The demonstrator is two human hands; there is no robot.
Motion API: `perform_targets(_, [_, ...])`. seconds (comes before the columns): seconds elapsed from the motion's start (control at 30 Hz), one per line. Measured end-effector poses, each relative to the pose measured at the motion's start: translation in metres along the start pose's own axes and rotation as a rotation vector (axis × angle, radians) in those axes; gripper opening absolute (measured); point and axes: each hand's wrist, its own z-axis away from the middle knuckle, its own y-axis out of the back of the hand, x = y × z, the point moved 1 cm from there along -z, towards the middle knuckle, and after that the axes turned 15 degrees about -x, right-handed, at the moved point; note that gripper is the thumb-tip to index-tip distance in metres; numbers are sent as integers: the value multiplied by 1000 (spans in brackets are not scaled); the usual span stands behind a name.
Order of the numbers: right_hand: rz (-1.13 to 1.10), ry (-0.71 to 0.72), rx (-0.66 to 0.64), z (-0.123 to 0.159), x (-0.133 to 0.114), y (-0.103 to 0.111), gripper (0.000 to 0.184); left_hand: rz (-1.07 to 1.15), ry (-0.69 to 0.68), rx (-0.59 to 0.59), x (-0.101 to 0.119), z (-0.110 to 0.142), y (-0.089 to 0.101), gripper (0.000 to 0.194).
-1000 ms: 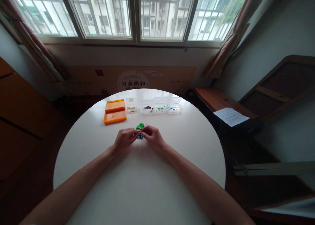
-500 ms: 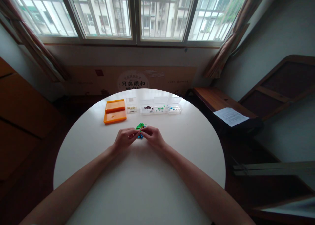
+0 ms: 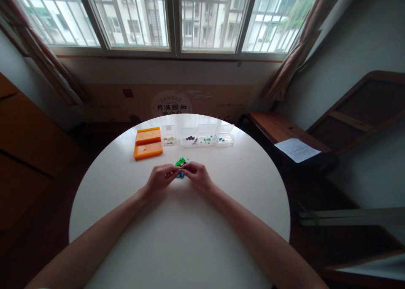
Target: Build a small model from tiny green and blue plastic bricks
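My left hand [image 3: 162,175] and my right hand [image 3: 196,174] meet at their fingertips over the middle of the white table [image 3: 183,234]. Both are closed in a pinch. What lies between the fingertips is too small and too covered to name. Just beyond the fingers is a small heap of bright green pieces [image 3: 181,161], with some darker bits among them. Blue pieces [image 3: 180,175] show below the fingertips, between the two hands. The fingers hide part of this cluster.
An orange tray [image 3: 147,151] lies at the table's far left. Beside it stand lidded clear boxes: one with pale pieces [image 3: 170,140], then dark brown pieces [image 3: 190,138], green pieces [image 3: 207,139] and blue pieces [image 3: 222,139]. A paper sheet [image 3: 296,149] rests on the wooden bench [image 3: 278,126] at right.
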Motion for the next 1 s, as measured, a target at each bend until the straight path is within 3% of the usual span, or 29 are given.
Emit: perform_targets(1.0, [-5,-49,-8,0,1,0,21,-6,18,6,1,0,1,19])
